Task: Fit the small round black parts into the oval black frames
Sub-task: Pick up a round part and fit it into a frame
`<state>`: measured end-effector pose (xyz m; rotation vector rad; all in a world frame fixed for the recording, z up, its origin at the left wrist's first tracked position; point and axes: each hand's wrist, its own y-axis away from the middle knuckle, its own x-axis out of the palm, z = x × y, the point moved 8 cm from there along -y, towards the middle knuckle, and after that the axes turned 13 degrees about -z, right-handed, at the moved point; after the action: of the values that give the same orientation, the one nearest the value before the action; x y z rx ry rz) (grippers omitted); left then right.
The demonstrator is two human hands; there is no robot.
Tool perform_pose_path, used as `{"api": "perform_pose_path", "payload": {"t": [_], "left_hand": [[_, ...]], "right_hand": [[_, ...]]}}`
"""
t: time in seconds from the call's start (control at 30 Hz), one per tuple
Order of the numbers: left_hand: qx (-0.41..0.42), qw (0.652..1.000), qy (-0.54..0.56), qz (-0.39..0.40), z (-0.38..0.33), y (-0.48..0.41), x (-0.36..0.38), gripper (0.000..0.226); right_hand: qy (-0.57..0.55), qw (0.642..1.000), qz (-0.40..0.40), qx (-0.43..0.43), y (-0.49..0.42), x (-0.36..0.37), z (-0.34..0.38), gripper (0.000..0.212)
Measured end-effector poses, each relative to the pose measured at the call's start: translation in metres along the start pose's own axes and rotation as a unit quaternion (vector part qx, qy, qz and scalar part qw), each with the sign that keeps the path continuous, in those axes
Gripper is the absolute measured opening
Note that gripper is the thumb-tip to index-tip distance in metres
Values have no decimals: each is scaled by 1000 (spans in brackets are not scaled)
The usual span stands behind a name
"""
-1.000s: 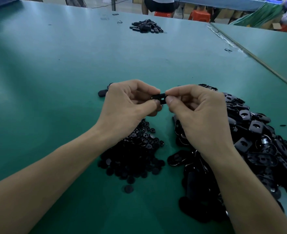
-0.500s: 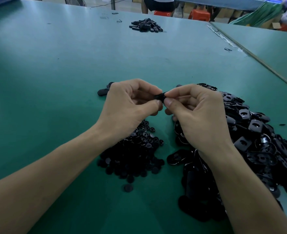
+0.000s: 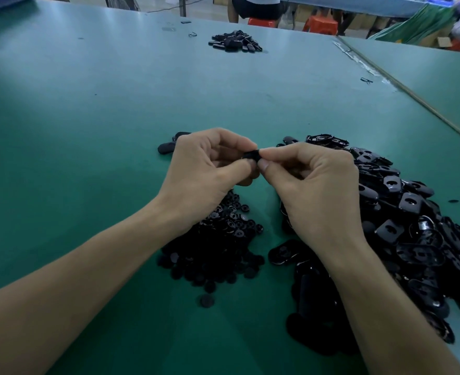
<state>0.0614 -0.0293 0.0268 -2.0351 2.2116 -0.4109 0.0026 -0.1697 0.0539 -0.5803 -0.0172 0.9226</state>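
Both hands [image 3: 253,174] pinch black part [image 3: 251,155] above table [image 3: 88,117]

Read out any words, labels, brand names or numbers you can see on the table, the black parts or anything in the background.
None can be read.
Green table: no print.
Black frames and round parts: no legible marks; too dark and small.
Background stools and boxes: blurred, nothing legible.

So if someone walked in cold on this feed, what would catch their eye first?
The two hands, left hand and right hand, pinching one small black part together at centre. Then the big heap of oval frames at right and the smaller pile of round parts under the left wrist, on the green table.
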Motion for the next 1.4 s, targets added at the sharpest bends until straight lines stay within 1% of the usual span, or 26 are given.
{"api": "perform_pose_path", "payload": {"t": [0.07, 0.13, 0.27, 0.4, 0.57, 0.63, 0.73, 0.83, 0.9, 1.0, 1.1, 1.2, 1.3, 1.4], "left_hand": [[-2, 1000, 3, 3, 0, 0, 1, 22], [1, 1000, -1, 7, -2, 0, 1, 23], [26, 999, -21, 17, -7, 1, 2, 25], [41, 998, -40, 19, -10, 1, 3, 20], [42, 998, -45, 7, -7, -1, 0, 18], [41, 998, -46, 8, -7, -2, -1, 18], [33, 998, -50, 21, -5, -2, 1, 23], [16, 998, -39, 40, -3, -1, 3, 23], [7, 998, -26, 53, -2, -1, 3, 20], [-7, 997, -19, 70, 0, -2, 3, 18], [-35, 996, -13, 78, 5, -5, 0, 18], [-53, 995, -5, 81, 7, -5, 0, 16], [-53, 995, -5, 88, 5, -3, 2, 15], [-53, 994, -20, 93, 5, -2, 4, 14]], "right_hand": [[-3, 1000, -5, 12, -1, -1, -2, 19], [-12, 1000, -6, 24, -1, -1, -5, 16], [-19, 999, -1, 39, -1, -1, -9, 15], [-21, 999, 3, 49, -1, -1, -12, 15], [-38, 998, 33, 39, -1, 2, -7, 15], [-27, 998, 43, 27, -1, 2, -5, 16], [12, 999, 32, -8, -4, -2, -3, 22], [25, 998, 50, 11, -6, -3, -8, 27], [21, 997, 72, 27, -5, 0, -11, 23], [3, 994, 100, 43, -4, 2, -13, 10], [-16, 992, 115, 53, -4, 2, -13, 13], [-13, 992, 112, 54, -3, 2, -13, 11], [-9, 993, 97, 61, -4, -1, -14, 6], [13, 993, 99, 66, -4, -2, -15, 4]]}}
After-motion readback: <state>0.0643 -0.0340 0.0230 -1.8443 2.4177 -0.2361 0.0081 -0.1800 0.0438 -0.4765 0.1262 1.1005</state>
